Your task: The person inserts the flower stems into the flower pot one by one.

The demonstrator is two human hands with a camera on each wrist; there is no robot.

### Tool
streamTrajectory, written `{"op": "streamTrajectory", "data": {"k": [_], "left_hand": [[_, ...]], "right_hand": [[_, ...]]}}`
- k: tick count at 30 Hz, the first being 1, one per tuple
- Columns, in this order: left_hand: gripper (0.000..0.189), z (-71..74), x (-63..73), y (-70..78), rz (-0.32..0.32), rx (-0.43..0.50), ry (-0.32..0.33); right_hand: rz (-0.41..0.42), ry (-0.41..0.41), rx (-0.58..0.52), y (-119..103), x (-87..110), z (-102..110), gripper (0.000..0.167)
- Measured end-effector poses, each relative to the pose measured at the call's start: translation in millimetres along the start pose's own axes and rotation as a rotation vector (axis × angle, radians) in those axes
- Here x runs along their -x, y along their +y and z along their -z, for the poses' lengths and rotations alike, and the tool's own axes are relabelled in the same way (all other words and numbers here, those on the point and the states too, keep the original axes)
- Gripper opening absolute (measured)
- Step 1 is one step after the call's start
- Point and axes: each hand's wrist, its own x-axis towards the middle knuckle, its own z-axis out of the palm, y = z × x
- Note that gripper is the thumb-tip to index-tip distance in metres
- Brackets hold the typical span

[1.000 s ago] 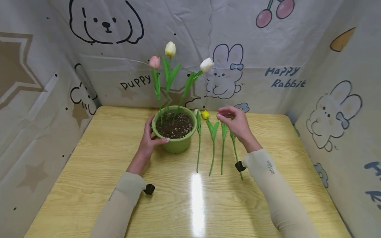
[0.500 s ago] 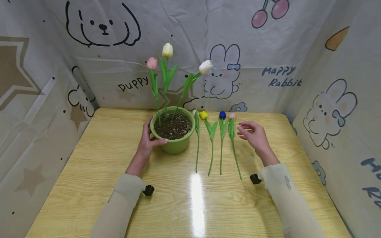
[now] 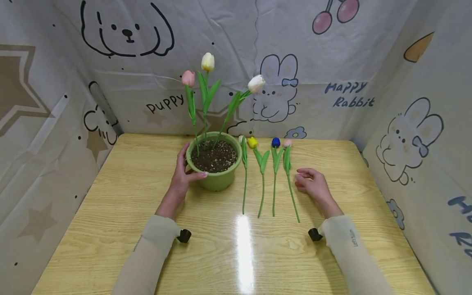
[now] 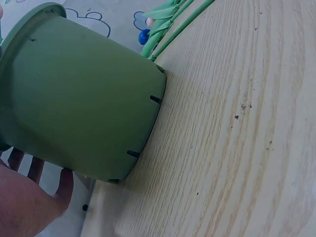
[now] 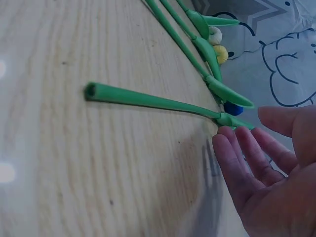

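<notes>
My left hand (image 3: 178, 180) grips the green flower pot (image 3: 217, 181) at its left side, with the thumb along the front of the rim. Dark soil (image 3: 214, 159) fills the pot. Three artificial tulips stand in it: a pink tulip (image 3: 188, 78), a pale yellow tulip (image 3: 208, 62) and a white tulip (image 3: 256, 83) leaning right. To the pot's right lie a white tulip (image 3: 244, 153), a yellow tulip (image 3: 252, 142), a blue tulip (image 3: 275, 143) and a light pink tulip (image 3: 287, 159). My right hand (image 3: 314, 185) hovers right of the light pink one, fingers loosely bent, holding nothing.
The light wood table (image 3: 147, 254) runs back to a patterned cloth wall (image 3: 147, 82), and similar cloth borders both sides. Small dark crumbs (image 4: 237, 117) lie on the table in the left wrist view.
My right hand has moved right, away from over the lying tulips, then a little toward me. The blue and light pink blooms have come into sight. The left hand stays on the pot.
</notes>
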Motion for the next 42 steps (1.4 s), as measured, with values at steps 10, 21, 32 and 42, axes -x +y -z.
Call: {"op": "streamTrajectory", "data": {"k": [10,21,32,42], "left_hand": [[0.109,-0.1,0.3,0.2,0.007,-0.002,0.002],[0.109,-0.1,-0.3,0.0,0.01,-0.009,-0.002],[0.109,-0.1,-0.1,-0.8,0.009,-0.005,-0.003],[0.109,-0.2,0.9,0.8,0.001,-0.005,0.002]], "right_hand": [[-0.019,0.006,-0.031,8,-2.6,-10,0.046],[-0.025,0.028,-0.02,11,-4.2,-19,0.042],[-0.027,0.044,-0.004,12,-2.3,-24,0.043],[0.09,0.073,0.237,18,3.5,-28,0.056]]}}
